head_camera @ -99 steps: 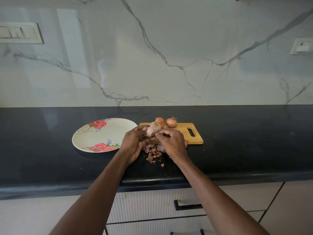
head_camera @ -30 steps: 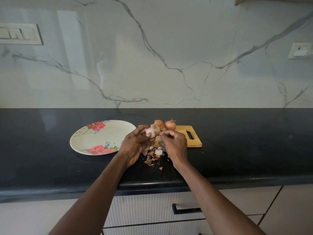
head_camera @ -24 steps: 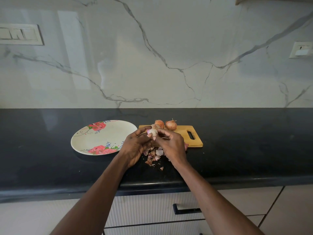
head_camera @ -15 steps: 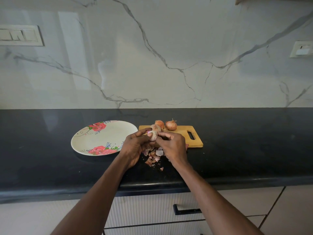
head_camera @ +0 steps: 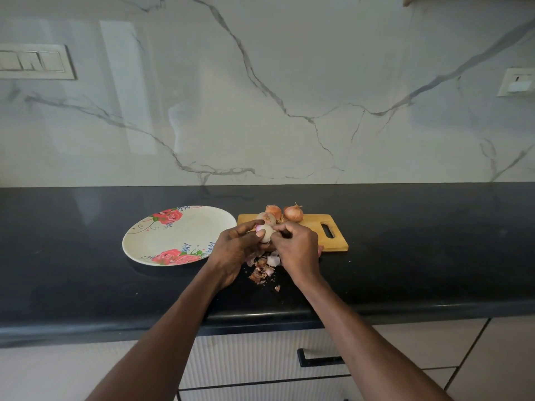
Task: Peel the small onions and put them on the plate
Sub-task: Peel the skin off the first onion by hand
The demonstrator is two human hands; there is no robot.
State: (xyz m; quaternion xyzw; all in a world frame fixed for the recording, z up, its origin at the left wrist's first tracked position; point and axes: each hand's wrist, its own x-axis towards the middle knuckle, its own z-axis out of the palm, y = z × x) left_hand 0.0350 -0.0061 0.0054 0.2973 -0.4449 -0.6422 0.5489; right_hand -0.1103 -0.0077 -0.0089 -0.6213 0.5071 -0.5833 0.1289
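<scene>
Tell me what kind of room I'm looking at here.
Most likely a home kitchen: a black countertop under a marble backsplash, cabinet drawers below, and a wooden cutting board with small onions beside a floral plate.

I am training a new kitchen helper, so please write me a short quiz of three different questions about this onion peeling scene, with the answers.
1. True or false: peeled onions already lie on the plate.
2. How many onions rest on the board?
3. Where do the peels lie? A: on the plate. B: on the counter, below the hands. C: on the board.

Key
1. False: the plate holds nothing.
2. Three, all at its far left end.
3. B. Both the left hand and the right hand hold a fourth, partly peeled onion above them.
</scene>
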